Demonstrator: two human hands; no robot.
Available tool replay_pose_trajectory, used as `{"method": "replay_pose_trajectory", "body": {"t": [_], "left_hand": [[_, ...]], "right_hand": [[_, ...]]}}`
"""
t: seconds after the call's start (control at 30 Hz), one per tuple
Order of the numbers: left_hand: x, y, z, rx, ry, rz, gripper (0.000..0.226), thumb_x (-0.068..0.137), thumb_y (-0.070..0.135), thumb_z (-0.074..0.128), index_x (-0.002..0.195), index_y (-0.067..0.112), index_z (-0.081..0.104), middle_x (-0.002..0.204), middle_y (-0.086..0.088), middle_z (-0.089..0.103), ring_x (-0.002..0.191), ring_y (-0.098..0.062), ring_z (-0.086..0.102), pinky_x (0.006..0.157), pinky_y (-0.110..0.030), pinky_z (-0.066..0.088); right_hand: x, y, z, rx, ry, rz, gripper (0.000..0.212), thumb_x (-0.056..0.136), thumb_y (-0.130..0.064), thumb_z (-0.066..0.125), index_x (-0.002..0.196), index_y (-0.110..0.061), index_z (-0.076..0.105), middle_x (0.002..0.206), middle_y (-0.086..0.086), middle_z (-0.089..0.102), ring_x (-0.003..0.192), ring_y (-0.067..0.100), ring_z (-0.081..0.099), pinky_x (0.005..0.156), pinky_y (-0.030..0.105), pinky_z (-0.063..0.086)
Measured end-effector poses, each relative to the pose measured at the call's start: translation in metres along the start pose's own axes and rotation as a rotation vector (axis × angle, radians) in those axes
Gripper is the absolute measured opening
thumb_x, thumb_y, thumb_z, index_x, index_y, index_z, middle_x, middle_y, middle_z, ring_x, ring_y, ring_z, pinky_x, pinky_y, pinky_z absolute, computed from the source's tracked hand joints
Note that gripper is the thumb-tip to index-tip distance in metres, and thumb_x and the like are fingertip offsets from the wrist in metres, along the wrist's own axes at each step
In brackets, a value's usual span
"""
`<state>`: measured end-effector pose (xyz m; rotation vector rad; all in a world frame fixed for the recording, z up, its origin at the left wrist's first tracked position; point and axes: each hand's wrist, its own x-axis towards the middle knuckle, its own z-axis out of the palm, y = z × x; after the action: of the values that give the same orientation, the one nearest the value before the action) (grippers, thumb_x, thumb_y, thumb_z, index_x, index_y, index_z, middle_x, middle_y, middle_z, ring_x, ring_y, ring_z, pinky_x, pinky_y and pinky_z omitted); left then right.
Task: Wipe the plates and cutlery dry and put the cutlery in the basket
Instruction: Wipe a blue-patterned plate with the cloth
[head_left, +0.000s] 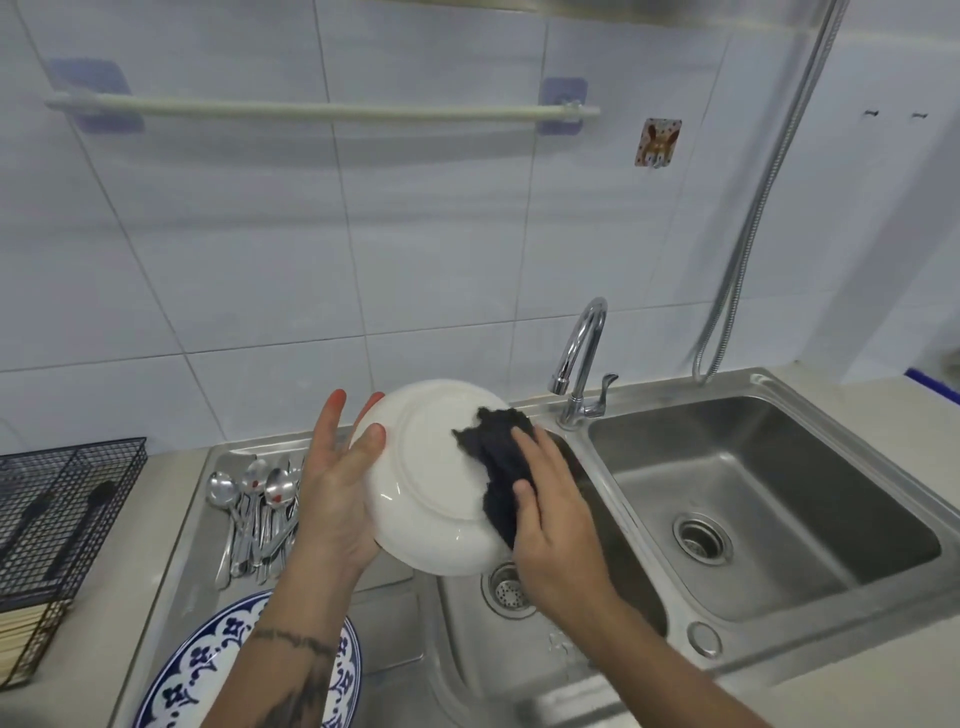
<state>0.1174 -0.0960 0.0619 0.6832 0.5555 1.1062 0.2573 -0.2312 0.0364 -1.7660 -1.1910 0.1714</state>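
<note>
Head view, sink area. I see the left hand (332, 493) cradling a white plate (426, 493) by its rim at the plate's 9 o'clock: thumb curled over the underside edge, fingers extended behind the rim. The plate is tilted, its underside and foot ring facing me, held in the air above the near sink bowl (467, 649), whose drain shows just under the plate's 5 o'clock edge. My right hand (550, 525) presses a dark cloth (493, 467) flat against the plate's underside at its 3 o'clock, fingers laid over the cloth and thumb tucked at the cloth's lower edge; the cloth wraps over the rim there.

At 9 o'clock from the plate, a cluster of spoons (254, 509) and other cutlery lies on the steel drainboard (202, 545), bowls pointing toward the wall. At the frame's 9 o'clock edge stands a black wire basket (62, 514) on the counter, holding a few dark-handled items. At 7 o'clock, a blue-patterned plate (208, 670) rests on the drainboard, partly hidden by my left forearm. A chrome tap (582, 364) rises at 1 o'clock from the plate, and a second sink bowl (769, 499) lies at 3 o'clock
</note>
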Motion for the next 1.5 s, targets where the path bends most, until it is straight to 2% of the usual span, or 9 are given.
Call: {"method": "replay_pose_trajectory", "body": {"t": [0.17, 0.4, 0.53, 0.77, 0.93, 1.13, 1.27, 1.37, 1.5], "left_hand": [[0.004, -0.002, 0.015, 0.017, 0.008, -0.004, 0.058, 0.095, 0.003, 0.056, 0.147, 0.026, 0.043, 0.136, 0.005, 0.061, 0.116, -0.019, 0.065, 0.088, -0.04, 0.057], [-0.004, -0.013, 0.018, 0.08, -0.107, -0.083, 0.053, 0.098, -0.003, 0.046, 0.142, 0.027, 0.05, 0.136, 0.006, 0.063, 0.117, -0.024, 0.065, 0.084, -0.033, 0.06], [-0.006, -0.014, 0.013, 0.03, -0.147, -0.103, 0.056, 0.092, -0.004, 0.051, 0.14, 0.024, 0.051, 0.14, -0.001, 0.059, 0.124, -0.029, 0.06, 0.098, -0.04, 0.053], [-0.014, -0.012, 0.01, 0.044, -0.169, -0.129, 0.066, 0.078, 0.002, 0.06, 0.14, 0.023, 0.052, 0.136, -0.001, 0.063, 0.118, -0.027, 0.064, 0.09, -0.039, 0.057], [-0.01, -0.009, 0.012, 0.037, -0.206, -0.159, 0.069, 0.08, 0.002, 0.059, 0.143, 0.029, 0.048, 0.126, -0.015, 0.067, 0.103, -0.03, 0.068, 0.085, -0.042, 0.059], [-0.007, -0.003, 0.004, -0.052, -0.119, -0.112, 0.068, 0.079, 0.003, 0.059, 0.143, 0.025, 0.048, 0.138, 0.001, 0.061, 0.121, -0.025, 0.063, 0.093, -0.045, 0.055], [-0.007, 0.0, 0.002, -0.093, -0.045, -0.09, 0.067, 0.079, 0.007, 0.061, 0.143, 0.025, 0.049, 0.138, 0.003, 0.061, 0.116, -0.022, 0.065, 0.089, -0.045, 0.058], [-0.011, -0.004, 0.006, -0.102, -0.01, -0.09, 0.063, 0.079, 0.009, 0.061, 0.14, 0.025, 0.051, 0.139, 0.002, 0.059, 0.116, -0.022, 0.064, 0.09, -0.046, 0.054], [-0.018, -0.008, 0.012, -0.049, -0.071, -0.104, 0.055, 0.092, 0.002, 0.054, 0.14, 0.026, 0.05, 0.136, 0.006, 0.062, 0.114, -0.02, 0.067, 0.083, -0.04, 0.06]], "right_hand": [[-0.033, -0.01, 0.023, -0.139, -0.044, -0.236, 0.051, 0.099, -0.024, 0.034, 0.15, -0.029, 0.033, 0.161, -0.013, 0.017, 0.15, 0.019, 0.002, 0.121, 0.036, 0.011], [0.004, -0.02, 0.017, -0.261, -0.203, -0.378, 0.059, 0.098, -0.032, 0.036, 0.155, -0.03, 0.02, 0.163, -0.01, 0.01, 0.15, 0.016, 0.002, 0.119, 0.05, 0.015], [0.037, -0.016, 0.013, -0.32, -0.181, -0.34, 0.059, 0.096, -0.04, 0.03, 0.154, -0.033, 0.021, 0.163, -0.008, 0.012, 0.15, 0.016, 0.004, 0.119, 0.048, 0.011], [0.055, -0.014, 0.012, -0.291, -0.142, -0.127, 0.055, 0.097, -0.04, 0.028, 0.152, -0.032, 0.027, 0.158, -0.007, 0.026, 0.147, 0.016, 0.017, 0.12, 0.033, 0.003], [0.072, -0.022, 0.007, -0.27, -0.257, -0.261, 0.052, 0.096, -0.043, 0.029, 0.147, -0.035, 0.036, 0.154, -0.008, 0.034, 0.143, 0.015, 0.024, 0.12, 0.04, 0.011], [0.065, 0.015, -0.004, 0.016, -0.137, -0.009, 0.047, 0.095, -0.034, 0.036, 0.142, -0.036, 0.042, 0.137, -0.014, 0.051, 0.128, 0.003, 0.043, 0.11, 0.038, 0.034], [0.008, 0.015, 0.004, 0.131, -0.042, 0.03, 0.051, 0.098, -0.03, 0.036, 0.149, -0.033, 0.033, 0.153, -0.016, 0.034, 0.14, -0.004, 0.024, 0.117, 0.029, 0.022], [-0.02, 0.007, 0.017, 0.003, -0.038, -0.039, 0.052, 0.1, -0.04, 0.028, 0.152, -0.031, 0.026, 0.161, -0.015, 0.012, 0.148, 0.005, 0.002, 0.121, 0.032, 0.009], [-0.026, -0.004, 0.023, -0.169, -0.103, -0.2, 0.054, 0.101, -0.041, 0.022, 0.154, -0.03, 0.022, 0.162, -0.015, 0.01, 0.149, 0.009, -0.001, 0.122, 0.04, 0.003]]}}
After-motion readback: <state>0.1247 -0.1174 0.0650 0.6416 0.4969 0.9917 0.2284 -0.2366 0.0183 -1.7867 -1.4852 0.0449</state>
